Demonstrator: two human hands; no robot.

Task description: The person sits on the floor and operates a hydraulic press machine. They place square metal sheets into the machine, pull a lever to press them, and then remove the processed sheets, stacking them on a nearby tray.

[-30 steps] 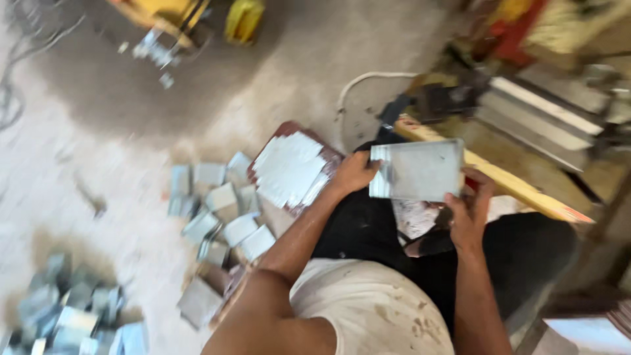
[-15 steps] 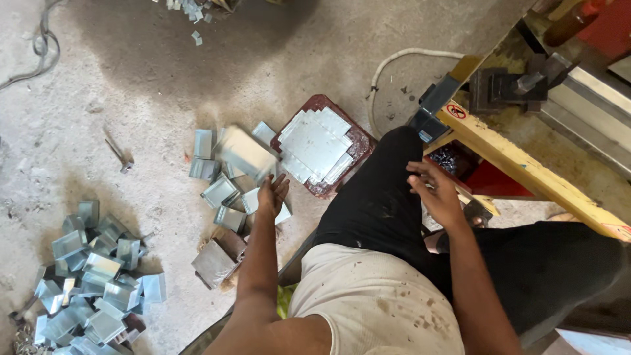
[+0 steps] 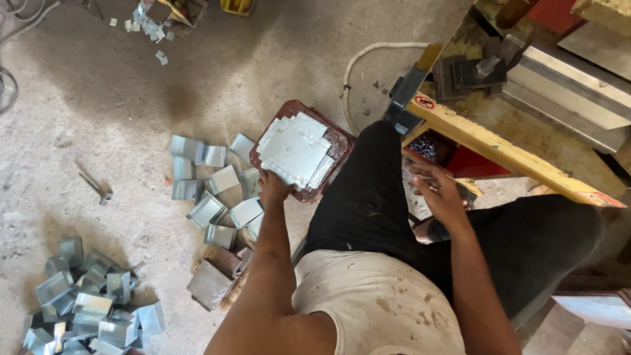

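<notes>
Left hand (image 3: 273, 187) gripping edge of flat metal sheets stack (image 3: 294, 150); right hand (image 3: 439, 196) open, empty. Many bent pieces (image 3: 89, 306) piled near left; stack left.

Metal workshop, small sheet-metal fabrication setup. Bare, dusty concrete floor (image 3: 276, 79) with cut galvanized plates (image 3: 294, 150) stacked on a dark red block (image 3: 336, 139), bent metal channel pieces (image 3: 217, 190) scattered beside it and a bigger heap (image 3: 89, 302) further off. Heavy press machine (image 3: 526, 85) with a yellow painted beam (image 3: 506, 152), a steel bed and a warning sticker, a hose (image 3: 368, 56) and loose offcuts (image 3: 148, 23) on the floor.
</notes>
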